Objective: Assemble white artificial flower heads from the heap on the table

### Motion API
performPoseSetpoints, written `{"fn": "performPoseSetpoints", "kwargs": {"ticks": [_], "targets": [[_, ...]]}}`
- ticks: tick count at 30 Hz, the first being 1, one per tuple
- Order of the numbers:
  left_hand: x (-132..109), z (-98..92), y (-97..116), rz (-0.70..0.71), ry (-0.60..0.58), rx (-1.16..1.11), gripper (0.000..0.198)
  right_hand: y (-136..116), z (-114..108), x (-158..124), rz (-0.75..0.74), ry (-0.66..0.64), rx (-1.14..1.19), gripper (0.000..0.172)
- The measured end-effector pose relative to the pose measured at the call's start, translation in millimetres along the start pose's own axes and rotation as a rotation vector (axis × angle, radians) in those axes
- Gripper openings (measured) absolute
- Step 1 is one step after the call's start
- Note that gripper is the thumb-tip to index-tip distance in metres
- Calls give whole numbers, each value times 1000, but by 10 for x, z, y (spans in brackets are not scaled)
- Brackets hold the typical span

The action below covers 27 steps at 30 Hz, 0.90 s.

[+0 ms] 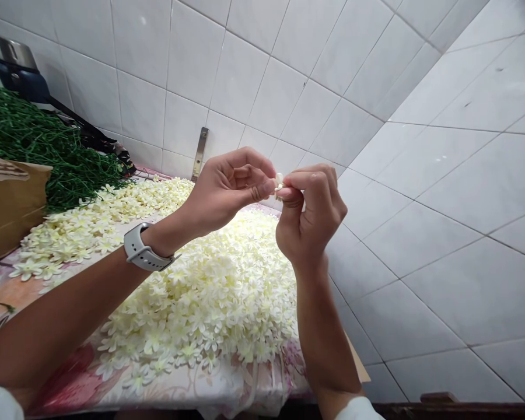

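My left hand (227, 189) and my right hand (310, 216) meet in mid-air above the table, fingers pinched together. Between their fingertips is a small cream artificial flower (279, 182). A grey watch (142, 251) is on my left wrist. Under the hands lies a big heap of cream artificial flowers (219, 291) on a floral tablecloth (114, 379).
A mass of green artificial stems (39, 146) lies at the back left, beside a brown cardboard box (9, 204). A dark blue container (17, 70) stands behind it. White tiled walls (420, 175) close in at the back and right. A metal strip (200, 153) hangs on the wall.
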<state>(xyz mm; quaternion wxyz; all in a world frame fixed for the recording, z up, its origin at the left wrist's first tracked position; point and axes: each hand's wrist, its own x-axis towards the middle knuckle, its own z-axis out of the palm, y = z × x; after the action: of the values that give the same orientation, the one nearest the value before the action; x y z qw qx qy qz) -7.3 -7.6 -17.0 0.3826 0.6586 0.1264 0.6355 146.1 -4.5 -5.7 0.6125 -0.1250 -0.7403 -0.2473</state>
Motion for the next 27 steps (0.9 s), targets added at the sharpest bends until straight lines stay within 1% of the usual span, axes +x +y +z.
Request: {"fn": "performPoseSetpoints", "kwargs": {"ticks": [4, 6, 8, 11, 13, 15, 17, 21, 24, 27], "targets": [[-22, 78, -9, 33, 35, 1, 37, 29, 34, -44, -23, 19, -48, 26], [-25, 100, -7, 49, 46, 12, 38, 32, 56, -60, 0, 43, 6, 28], [-15, 99, -4, 66, 71, 40, 39, 18, 81, -72, 75, 35, 128, 25], [17, 59, -9, 101, 126, 99, 39, -28, 118, -88, 224, -1, 353, 16], [37, 30, -26, 104, 138, 112, 40, -58, 138, -97, 286, -14, 448, 16], [44, 15, -52, 79, 126, 88, 41, -70, 150, -102, 310, -13, 459, 17], [39, 21, -76, 47, 125, 47, 41, -64, 153, -98, 318, 20, 423, 19], [15, 53, -94, 15, 171, -28, 37, -46, 125, -65, 349, 71, 424, 24], [15, 51, -79, 45, 201, -49, 38, -71, 96, -41, 412, 50, 485, 19], [30, 23, -64, 106, 238, 45, 41, -100, 108, -50, 518, 40, 640, 15]]}}
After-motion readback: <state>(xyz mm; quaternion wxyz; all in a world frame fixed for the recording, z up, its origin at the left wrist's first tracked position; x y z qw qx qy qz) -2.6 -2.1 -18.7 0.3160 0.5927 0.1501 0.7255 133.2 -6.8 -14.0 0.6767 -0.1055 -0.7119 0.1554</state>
